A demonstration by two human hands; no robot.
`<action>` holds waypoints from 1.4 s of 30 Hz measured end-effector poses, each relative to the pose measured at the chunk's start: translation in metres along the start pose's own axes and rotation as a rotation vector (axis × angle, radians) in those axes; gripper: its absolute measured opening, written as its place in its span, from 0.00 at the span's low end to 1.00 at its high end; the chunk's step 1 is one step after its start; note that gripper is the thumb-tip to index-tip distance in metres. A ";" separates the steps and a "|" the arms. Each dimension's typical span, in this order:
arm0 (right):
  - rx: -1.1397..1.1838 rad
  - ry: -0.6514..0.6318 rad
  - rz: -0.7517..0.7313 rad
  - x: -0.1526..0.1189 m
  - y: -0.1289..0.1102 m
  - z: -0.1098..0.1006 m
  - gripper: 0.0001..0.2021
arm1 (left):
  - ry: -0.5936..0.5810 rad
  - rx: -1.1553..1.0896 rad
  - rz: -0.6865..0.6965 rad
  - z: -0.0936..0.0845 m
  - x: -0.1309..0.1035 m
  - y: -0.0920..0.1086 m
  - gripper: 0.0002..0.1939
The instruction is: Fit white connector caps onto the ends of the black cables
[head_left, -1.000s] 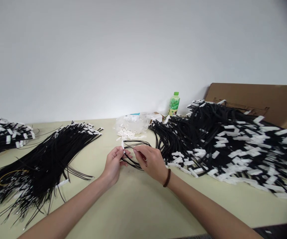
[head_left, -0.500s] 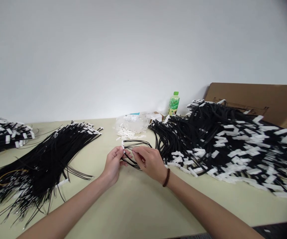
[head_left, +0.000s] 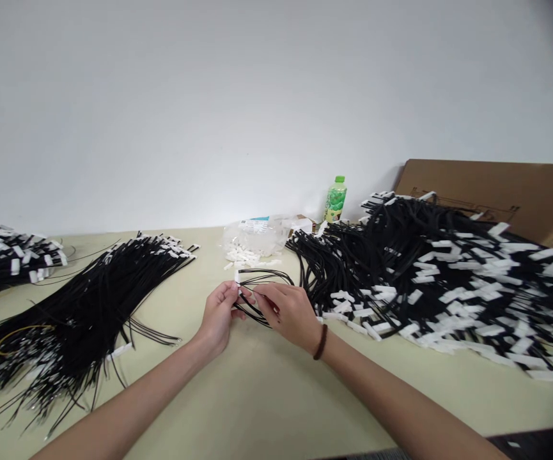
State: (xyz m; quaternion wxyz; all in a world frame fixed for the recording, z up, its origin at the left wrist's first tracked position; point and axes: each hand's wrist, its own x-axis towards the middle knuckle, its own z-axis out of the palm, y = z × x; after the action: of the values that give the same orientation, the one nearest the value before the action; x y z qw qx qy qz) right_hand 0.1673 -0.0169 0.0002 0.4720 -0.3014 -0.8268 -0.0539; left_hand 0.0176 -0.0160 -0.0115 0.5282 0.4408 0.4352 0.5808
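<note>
My left hand [head_left: 220, 314] is closed on a white connector [head_left: 237, 277] at the end of a bundle of thin black wires. The wires [head_left: 276, 273] loop away to the right, above and below my fingers. With its fingertips pinched together, my right hand [head_left: 288, 313] holds a black wire just right of the connector. The wire's tip is hidden by the fingers. Behind my hands, loose white connectors [head_left: 245, 257] spill out of a clear plastic bag [head_left: 261, 239].
Bundles of black wires [head_left: 94, 294] lie on the left of the table [head_left: 257, 409]. A large heap of wires with white connectors [head_left: 472, 294] covers the right side. A green-capped bottle [head_left: 335, 199] and a cardboard sheet [head_left: 491, 191] stand at the back by the wall.
Almost nothing has moved. My right fingertips have shifted very slightly left, closer to the connector in my left hand.
</note>
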 end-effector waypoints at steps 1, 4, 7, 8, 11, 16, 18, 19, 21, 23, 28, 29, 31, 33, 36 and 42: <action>0.005 0.003 0.000 0.000 0.000 0.000 0.10 | -0.001 0.000 0.003 0.000 0.000 0.000 0.12; 0.013 0.001 0.000 0.000 0.000 0.000 0.10 | -0.004 -0.002 0.010 -0.001 0.001 -0.001 0.12; 0.025 0.001 -0.008 0.000 0.000 0.001 0.09 | -0.004 -0.007 0.005 -0.001 0.001 -0.001 0.11; 0.029 0.003 -0.011 0.000 0.000 0.001 0.08 | -0.003 -0.010 0.005 -0.001 0.001 -0.001 0.11; 0.032 -0.002 -0.016 -0.001 0.000 0.002 0.08 | 0.003 -0.018 0.006 -0.001 0.001 -0.001 0.11; 0.019 -0.019 -0.021 -0.001 0.000 0.002 0.08 | 0.012 -0.028 -0.001 -0.001 0.001 -0.001 0.09; 0.014 -0.022 -0.025 -0.002 0.000 0.002 0.08 | 0.024 -0.026 -0.004 0.000 0.001 -0.001 0.09; 0.011 -0.024 -0.029 -0.002 0.000 0.002 0.08 | 0.031 -0.024 -0.006 0.000 0.002 -0.001 0.09; 0.003 -0.029 -0.034 -0.002 0.000 0.002 0.08 | 0.037 -0.018 -0.010 0.000 0.002 -0.001 0.10; -0.001 -0.031 -0.041 -0.002 0.000 0.003 0.08 | 0.041 -0.019 -0.013 0.000 0.001 -0.001 0.10; -0.006 -0.030 -0.056 -0.002 0.001 0.004 0.09 | 0.045 -0.027 -0.017 0.000 0.001 -0.002 0.08; -0.013 -0.032 -0.054 -0.002 0.001 0.004 0.09 | 0.042 -0.025 -0.019 -0.001 0.002 -0.003 0.08; -0.022 -0.042 -0.055 -0.002 0.001 0.004 0.09 | 0.037 -0.020 -0.014 -0.001 0.002 -0.004 0.08; -0.024 -0.057 -0.058 -0.003 0.000 0.004 0.10 | 0.032 -0.011 -0.006 -0.001 0.003 -0.004 0.08; -0.034 -0.078 -0.068 -0.004 0.000 0.005 0.10 | 0.012 0.004 0.000 -0.001 0.003 -0.004 0.10; -0.063 -0.079 -0.114 -0.005 -0.001 0.008 0.09 | -0.025 0.013 -0.002 -0.001 0.000 -0.002 0.13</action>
State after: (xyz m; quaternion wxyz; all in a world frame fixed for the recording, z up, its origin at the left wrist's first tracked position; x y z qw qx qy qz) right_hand 0.1621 -0.0171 -0.0077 0.4252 -0.2703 -0.8586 -0.0949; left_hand 0.0173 -0.0155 -0.0135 0.5312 0.4510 0.4329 0.5719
